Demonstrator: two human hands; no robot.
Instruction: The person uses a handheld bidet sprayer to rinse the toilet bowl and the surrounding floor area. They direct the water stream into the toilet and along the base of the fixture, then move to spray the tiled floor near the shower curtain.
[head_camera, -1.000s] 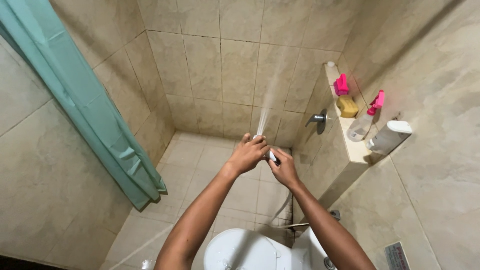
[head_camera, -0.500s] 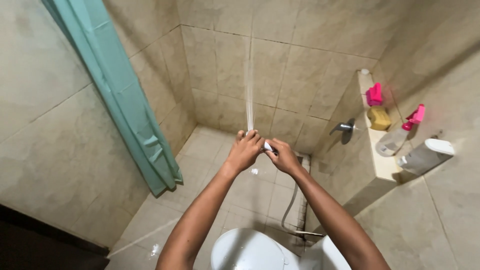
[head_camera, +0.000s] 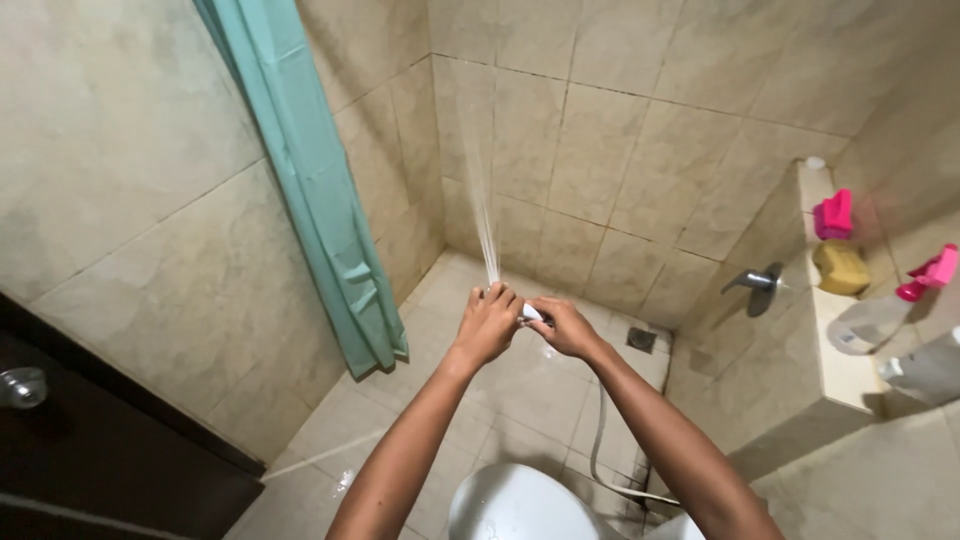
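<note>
White plastic sprayer at frame centre, pinched between the left hand and right hand – fingers clenched on it; probably light, stiff, wet-slick – best gripped round its body, hose trailing

Curtain left, ledge right, toilet below hands

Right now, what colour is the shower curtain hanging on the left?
The shower curtain is plain teal green, seen best in the head view.
</note>
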